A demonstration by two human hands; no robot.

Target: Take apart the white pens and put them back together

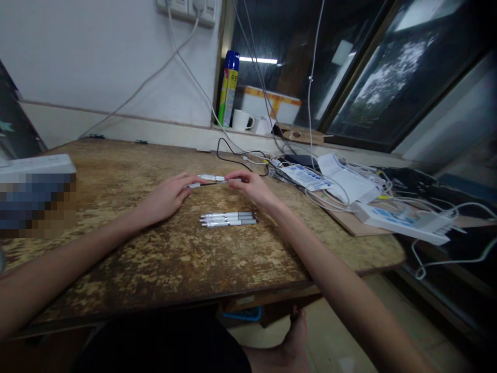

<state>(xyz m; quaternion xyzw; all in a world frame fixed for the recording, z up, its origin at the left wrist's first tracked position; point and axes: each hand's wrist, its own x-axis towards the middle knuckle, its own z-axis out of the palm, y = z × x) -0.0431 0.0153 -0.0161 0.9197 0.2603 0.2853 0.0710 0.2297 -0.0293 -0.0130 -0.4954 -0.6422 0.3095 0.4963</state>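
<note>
Over the far middle of the worn wooden table (pixel 186 259), my left hand (pixel 165 198) is closed on a white pen part (pixel 193 185). A thin dark rod, like a pen refill (pixel 209 184), runs from that part toward my right hand (pixel 251 189). The fingertips of my right hand pinch around the rod's other end, and just what they grip is partly hidden. Right behind the rod lies a white and clear pen (pixel 212 177). Nearer to me, several white pens with grey grips (pixel 229 219) lie side by side, pointing right.
Papers (pixel 345 178), tangled cables and a white box (pixel 404 223) crowd the right side. A black cord (pixel 219 150) curls behind my right hand. On the sill stand a spray can (pixel 229 90) and a white mug (pixel 241 120). A white object (pixel 42 165) sits far left.
</note>
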